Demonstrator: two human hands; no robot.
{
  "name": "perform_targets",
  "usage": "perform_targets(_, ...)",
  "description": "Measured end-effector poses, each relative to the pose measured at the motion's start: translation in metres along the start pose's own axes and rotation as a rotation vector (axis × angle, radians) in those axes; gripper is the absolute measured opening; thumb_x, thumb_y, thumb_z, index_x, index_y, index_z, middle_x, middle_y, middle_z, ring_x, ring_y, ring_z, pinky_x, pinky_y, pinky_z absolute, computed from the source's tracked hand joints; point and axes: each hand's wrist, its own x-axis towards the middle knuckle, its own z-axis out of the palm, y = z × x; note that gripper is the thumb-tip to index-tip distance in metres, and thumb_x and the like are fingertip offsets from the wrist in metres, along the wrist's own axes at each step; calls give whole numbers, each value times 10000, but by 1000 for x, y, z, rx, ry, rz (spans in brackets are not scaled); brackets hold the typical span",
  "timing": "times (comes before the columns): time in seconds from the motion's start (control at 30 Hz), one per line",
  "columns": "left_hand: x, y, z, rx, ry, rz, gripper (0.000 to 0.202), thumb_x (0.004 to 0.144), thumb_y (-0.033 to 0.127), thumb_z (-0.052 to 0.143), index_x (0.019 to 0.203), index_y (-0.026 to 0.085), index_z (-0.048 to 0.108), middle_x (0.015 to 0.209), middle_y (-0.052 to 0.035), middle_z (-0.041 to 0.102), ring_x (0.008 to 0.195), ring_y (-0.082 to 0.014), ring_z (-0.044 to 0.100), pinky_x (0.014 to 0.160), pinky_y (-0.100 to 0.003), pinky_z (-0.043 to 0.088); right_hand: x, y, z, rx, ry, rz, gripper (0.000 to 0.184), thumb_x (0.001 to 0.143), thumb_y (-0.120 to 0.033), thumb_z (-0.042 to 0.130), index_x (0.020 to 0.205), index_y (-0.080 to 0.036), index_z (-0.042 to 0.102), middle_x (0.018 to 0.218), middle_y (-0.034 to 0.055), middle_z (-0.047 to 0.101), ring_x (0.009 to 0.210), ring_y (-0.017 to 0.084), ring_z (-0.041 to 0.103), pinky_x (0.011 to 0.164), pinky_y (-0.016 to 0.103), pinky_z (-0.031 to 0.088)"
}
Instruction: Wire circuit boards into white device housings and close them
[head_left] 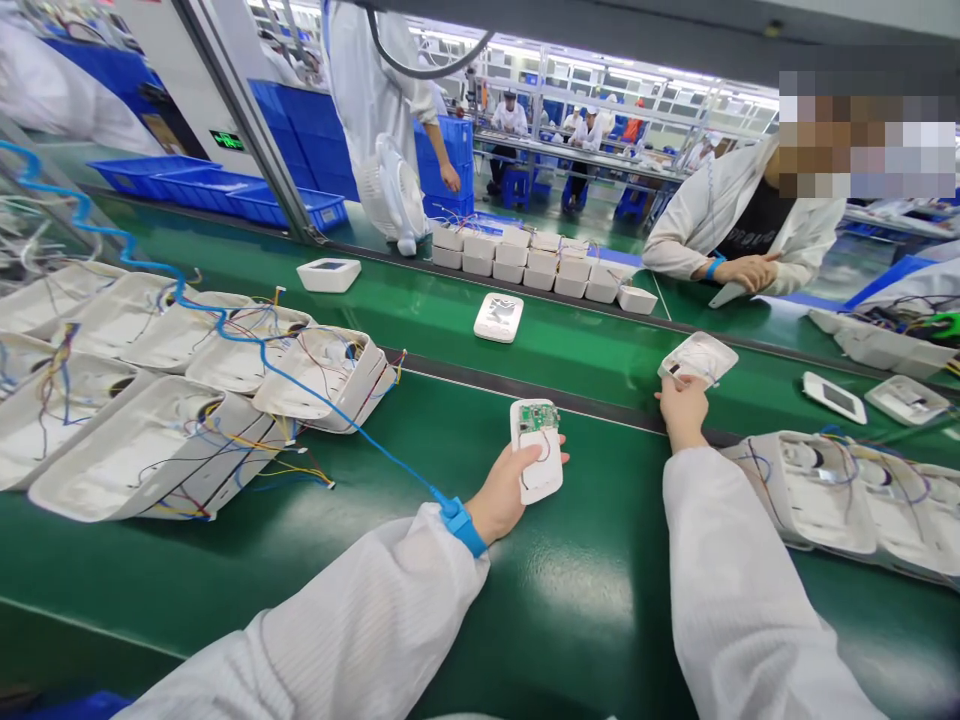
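Observation:
My left hand (pixel 511 485) is closed around a white plastic panel (pixel 541 470) with a green circuit board (pixel 538 416) at its top end and a short dark wire below. A blue wrist strap (pixel 463 527) with a coiled cord circles that wrist. Farther off to the right, my right hand (pixel 684 408) grips the near edge of a white plastic housing (pixel 701 358) over the far belt. Thin wires show inside this housing. Between the hands and farther back, a white panel with a dark display (pixel 499 318) lies on the green belt.
Stacked white housings with loose wires (pixel 150 430) fill the left side. More white housings (pixel 862 490) stand at the right. Small white shells (pixel 540 262) line the far edge beside a white fan (pixel 394 190). A co-worker's hand (pixel 750 272) rests across the belt.

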Motion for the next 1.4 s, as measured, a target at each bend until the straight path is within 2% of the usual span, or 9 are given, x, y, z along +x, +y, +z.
perform_targets(0.2, 1, -1, -2, -20, 8, 26, 535, 673, 419, 739, 1108, 112, 684, 1165, -149, 698, 946, -287, 687, 712, -336, 541, -32, -9, -12, 133, 55, -87, 314, 835, -411, 495, 999, -160, 589, 826, 110, 742, 846, 259, 714, 852, 388, 520)
perform_targets(0.4, 3, 1, -2, -59, 63, 131, 529, 710, 442, 711, 1137, 133, 670, 1186, -123, 699, 991, -279, 687, 754, -329, 544, -92, -11, -34, 229, -109, -307, 352, 825, -493, 571, 982, -180, 606, 847, 99, 760, 833, 252, 725, 809, 364, 547)
perform_targets(0.6, 8, 1, -6, -84, 71, 311, 525, 736, 444, 694, 1167, 147, 651, 1188, -121, 702, 1020, -291, 687, 806, -352, 545, -152, -1, -77, 218, -314, -476, 260, 904, -433, 569, 819, -202, 652, 706, 30, 731, 648, 185, 699, 664, 282, 533)
perform_targets(0.73, 1, -3, -8, 7, -49, 391, 548, 738, 428, 714, 1207, 155, 637, 1312, -146, 635, 1152, -333, 627, 925, -401, 508, -166, 1, -105, 190, -429, -706, 453, 937, -346, 530, 510, -198, 516, 453, -27, 529, 409, 100, 484, 465, 233, 363)
perform_targets(0.9, -22, -16, -5, 147, -257, 304, 566, 779, 391, 718, 1289, 178, 593, 1420, -162, 545, 1271, -366, 537, 1029, -471, 439, -176, -4, -113, 258, -569, -894, 476, 945, -280, 501, 485, -187, 415, 429, -52, 374, 404, 75, 352, 457, 245, 258)
perform_targets(1.0, -33, -22, -2, 205, -302, 237, 516, 823, 382, 684, 1292, 184, 598, 1392, -157, 573, 1270, -362, 538, 1062, -495, 410, -181, -9, -112, 284, -659, -850, 490, 980, -313, 439, 506, -189, 441, 452, -42, 391, 420, 84, 358, 465, 254, 266)
perform_targets(1.1, -40, -21, 2, 211, -314, 195, 493, 837, 370, 670, 1293, 194, 609, 1349, -142, 612, 1264, -355, 543, 1075, -498, 403, -181, -24, -114, 293, -597, -693, 470, 1001, -361, 398, 609, -189, 592, 563, 5, 545, 522, 120, 496, 522, 257, 369)
perform_targets(1.23, -46, -17, 7, 203, -316, 116, 484, 852, 386, 657, 1292, 190, 621, 1327, -136, 629, 1261, -352, 544, 1086, -494, 398, -183, -57, -121, 285, -597, -486, 246, 917, -387, 588, 819, -209, 728, 878, 61, 716, 779, 184, 648, 650, 278, 478)
perform_targets(1.4, -49, -17, 10, 185, -356, 122, 499, 848, 391, 674, 1301, 191, 620, 1340, -122, 621, 1280, -346, 526, 1126, -489, 351, -200, -82, -121, 271, -726, -367, 161, 885, -350, 631, 883, -236, 744, 919, 32, 748, 806, 189, 684, 702, 274, 515)
